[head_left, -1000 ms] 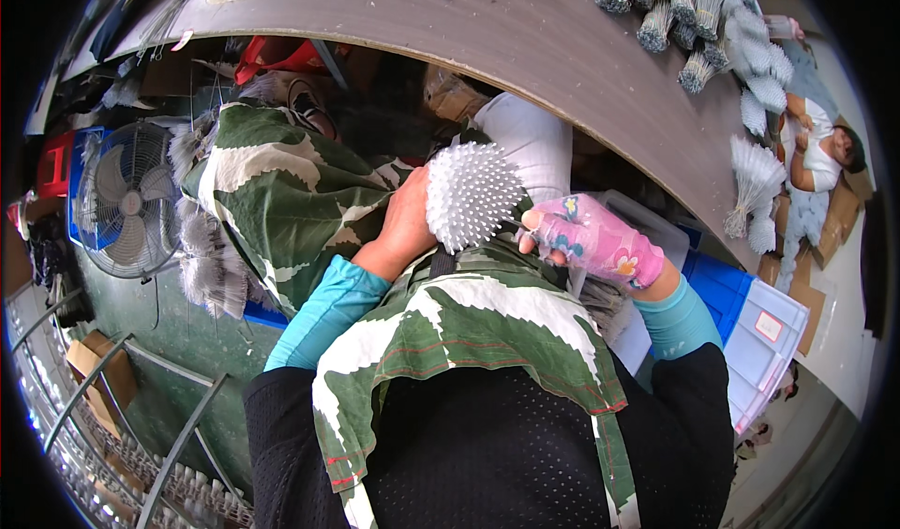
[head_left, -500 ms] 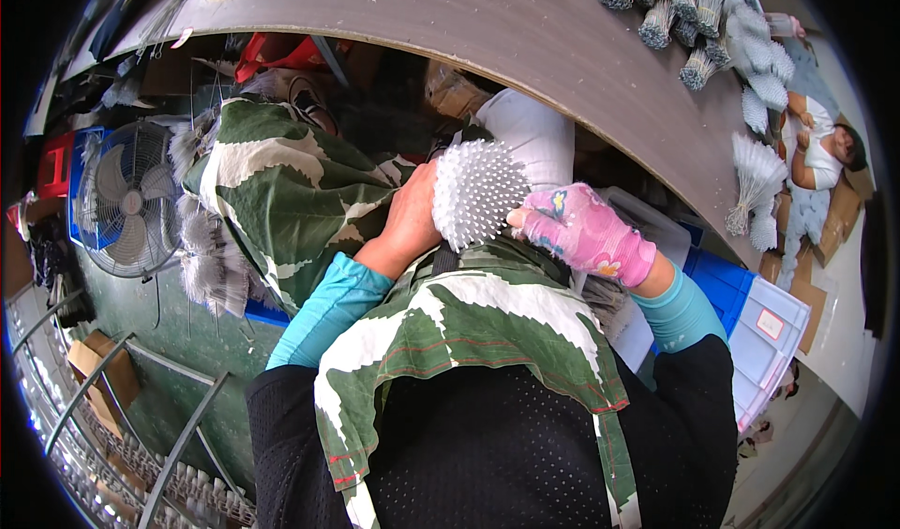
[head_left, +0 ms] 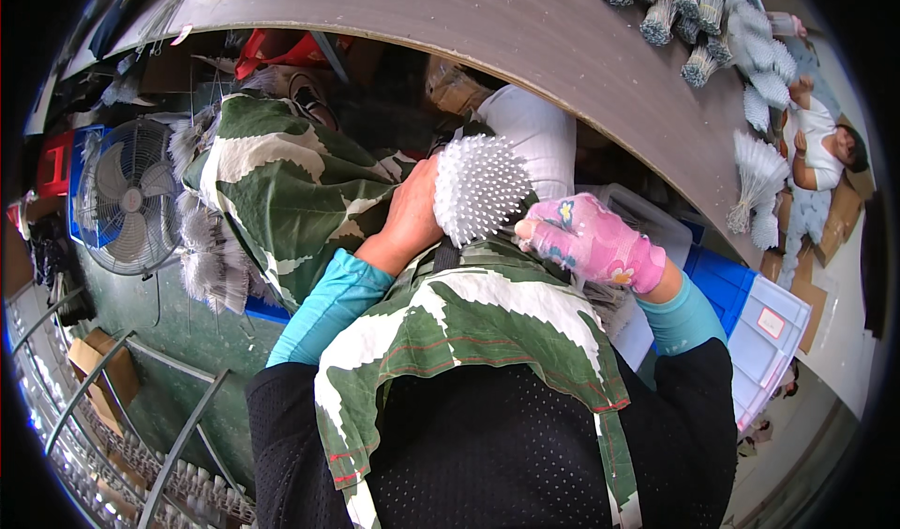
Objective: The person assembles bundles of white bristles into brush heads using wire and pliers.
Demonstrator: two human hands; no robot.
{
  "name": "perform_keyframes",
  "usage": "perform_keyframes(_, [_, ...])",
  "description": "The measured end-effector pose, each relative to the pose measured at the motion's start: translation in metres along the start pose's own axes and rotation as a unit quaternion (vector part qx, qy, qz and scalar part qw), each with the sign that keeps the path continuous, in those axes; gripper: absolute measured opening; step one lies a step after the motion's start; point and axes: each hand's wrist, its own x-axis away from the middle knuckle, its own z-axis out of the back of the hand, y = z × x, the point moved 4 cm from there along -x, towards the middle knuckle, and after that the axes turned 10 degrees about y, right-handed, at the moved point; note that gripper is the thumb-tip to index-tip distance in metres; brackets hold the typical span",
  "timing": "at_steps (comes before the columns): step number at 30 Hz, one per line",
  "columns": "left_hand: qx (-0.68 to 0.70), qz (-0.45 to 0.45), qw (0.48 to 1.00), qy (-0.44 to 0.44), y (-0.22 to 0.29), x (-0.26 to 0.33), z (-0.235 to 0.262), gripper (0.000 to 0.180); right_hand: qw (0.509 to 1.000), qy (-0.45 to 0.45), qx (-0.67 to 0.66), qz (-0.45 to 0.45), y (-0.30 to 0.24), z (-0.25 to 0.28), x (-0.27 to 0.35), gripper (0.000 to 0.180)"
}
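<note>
My bare left hand (head_left: 409, 212) is wrapped round a thick bundle of thin stems (head_left: 482, 190), its domed end facing up and covered in small white tips. The bundle stands over my lap, against the camouflage apron (head_left: 487, 290). Just right of it, a small gap away, is my right hand (head_left: 586, 237) in a pink flowered glove with bare fingertips. Its fingers are curled, thumb against forefinger; whatever may be between them is too small to make out. The lower part of the bundle is hidden by my left hand and the apron.
A brown table (head_left: 525, 32) curves across the top, with tied wire bundles (head_left: 658, 23) and a fanned white bundle (head_left: 756, 178) at its right end. A fan (head_left: 131, 196) stands at left, a metal rack (head_left: 178, 445) below it. Blue and white bins (head_left: 741, 318) and another person (head_left: 817, 149) are at right.
My right hand has drawn back slightly to the right and turned, leaving the bundle's edge. The left hand keeps its hold; the bundle has barely shifted.
</note>
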Motion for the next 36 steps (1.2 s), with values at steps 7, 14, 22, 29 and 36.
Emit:
perform_keyframes(7, [-0.013,-0.010,1.000,0.001,-0.001,0.000,-0.001,0.047,0.995,-0.020,-0.067,-0.066,0.010,-0.006,0.001,0.036])
perform_keyframes(14, [-0.016,0.023,1.000,-0.011,0.001,-0.001,0.002,0.046,0.999,0.006,-0.048,-0.004,0.003,-0.013,-0.002,0.033])
perform_keyframes(22, [0.093,0.045,0.995,0.007,-0.016,0.002,-0.007,0.048,0.984,0.017,-0.174,-0.035,-0.004,0.015,-0.008,0.034])
perform_keyframes(29, [0.101,0.057,0.988,-0.106,-0.010,0.000,-0.011,0.046,0.998,-0.001,-0.031,-0.061,-0.001,0.027,-0.027,0.043])
perform_keyframes(36, [0.142,0.050,0.989,0.013,-0.010,-0.003,-0.008,0.042,0.997,0.012,-0.017,-0.073,0.001,0.023,-0.033,0.044])
